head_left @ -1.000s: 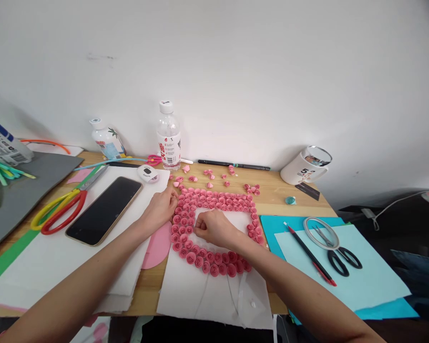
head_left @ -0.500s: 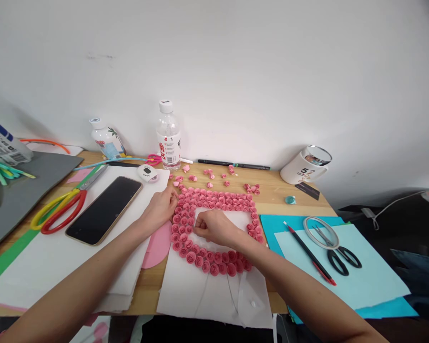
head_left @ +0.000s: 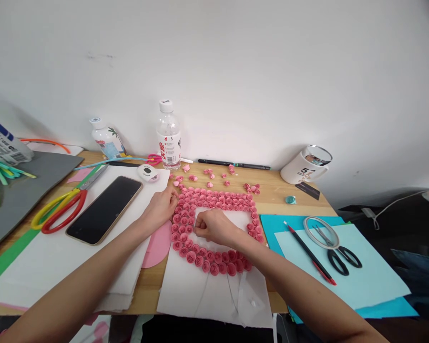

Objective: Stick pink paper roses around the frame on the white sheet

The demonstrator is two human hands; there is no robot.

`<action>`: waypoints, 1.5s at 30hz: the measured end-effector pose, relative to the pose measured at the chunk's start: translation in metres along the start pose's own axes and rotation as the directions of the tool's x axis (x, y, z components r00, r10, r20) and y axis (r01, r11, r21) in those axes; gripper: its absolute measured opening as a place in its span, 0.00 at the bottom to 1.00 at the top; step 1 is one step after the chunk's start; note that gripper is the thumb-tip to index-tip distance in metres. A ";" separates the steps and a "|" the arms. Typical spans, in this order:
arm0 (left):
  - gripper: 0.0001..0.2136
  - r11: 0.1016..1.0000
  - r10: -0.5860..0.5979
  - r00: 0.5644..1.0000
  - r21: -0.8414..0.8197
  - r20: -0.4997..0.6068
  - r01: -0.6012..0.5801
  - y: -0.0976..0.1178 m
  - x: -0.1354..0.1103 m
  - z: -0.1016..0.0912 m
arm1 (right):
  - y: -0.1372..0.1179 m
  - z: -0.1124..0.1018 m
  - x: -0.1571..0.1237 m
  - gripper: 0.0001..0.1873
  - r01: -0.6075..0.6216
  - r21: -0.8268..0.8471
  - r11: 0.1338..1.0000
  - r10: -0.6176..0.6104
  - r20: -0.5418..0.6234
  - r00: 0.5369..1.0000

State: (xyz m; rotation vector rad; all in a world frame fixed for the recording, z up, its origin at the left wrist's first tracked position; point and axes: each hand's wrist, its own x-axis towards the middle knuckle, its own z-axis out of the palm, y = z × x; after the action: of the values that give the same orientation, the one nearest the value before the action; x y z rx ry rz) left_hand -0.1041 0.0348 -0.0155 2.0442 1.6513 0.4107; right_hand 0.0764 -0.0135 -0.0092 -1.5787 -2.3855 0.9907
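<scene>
Rolled pink paper roses [head_left: 214, 269] form a thick ring on a white paper sheet [head_left: 186, 295], around a bare white middle. My right hand [head_left: 214, 225] reaches into that middle, its fingers pinched together beside the roses of the inner left side. Whatever sits between those fingertips is hidden. At the ring's upper left corner rests my left hand [head_left: 161, 206], fingers curled closed against the outer roses; their tips are partly hidden, so I cannot make out what they hold. More loose pink roses [head_left: 209, 184] lie scattered behind the ring.
On the left lie a black phone [head_left: 105, 209], red-and-yellow scissors [head_left: 62, 209] and white paper [head_left: 32, 276]. Behind stands a plastic bottle [head_left: 169, 138]. To the right are a white mug [head_left: 298, 166], blue sheets [head_left: 375, 267], a tape roll [head_left: 309, 233], black-handled scissors [head_left: 339, 262] and a pencil [head_left: 309, 252].
</scene>
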 end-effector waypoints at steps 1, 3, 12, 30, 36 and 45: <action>0.08 1.000 -0.005 1.000 0.001 0.001 0.005 0.000 0.000 0.000 | 0.000 -0.001 0.000 0.12 -0.004 0.014 1.000 0.004 0.013 1.000; 0.08 1.000 -0.009 1.000 -0.002 0.002 0.009 0.000 0.000 0.000 | 0.001 -0.003 -0.001 0.11 -0.014 0.038 0.999 0.013 0.033 0.999; 0.08 1.000 0.012 1.000 0.000 -0.011 -0.012 -0.001 0.001 0.001 | 0.002 -0.005 -0.002 0.14 -0.026 0.114 0.993 0.020 0.054 0.998; 0.07 1.000 -0.002 1.000 -0.012 0.002 0.002 0.000 0.000 0.001 | 0.008 -0.004 0.000 0.14 0.005 0.170 0.985 -0.021 0.095 0.995; 0.05 1.000 0.003 1.000 -0.006 -0.006 -0.003 0.000 0.000 0.001 | 0.011 -0.004 -0.001 0.13 0.051 0.180 0.982 -0.069 0.094 0.993; 0.06 0.999 0.036 0.999 0.012 -0.023 -0.036 -0.002 0.000 0.002 | 0.020 -0.003 -0.001 0.09 0.105 0.251 0.962 -0.129 0.082 0.988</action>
State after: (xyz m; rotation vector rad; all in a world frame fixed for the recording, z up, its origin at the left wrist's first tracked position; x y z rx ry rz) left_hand -0.1047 0.0352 -0.0180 2.0873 1.6363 0.4402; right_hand 0.0941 -0.0080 -0.0178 -1.3155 -2.2772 1.3077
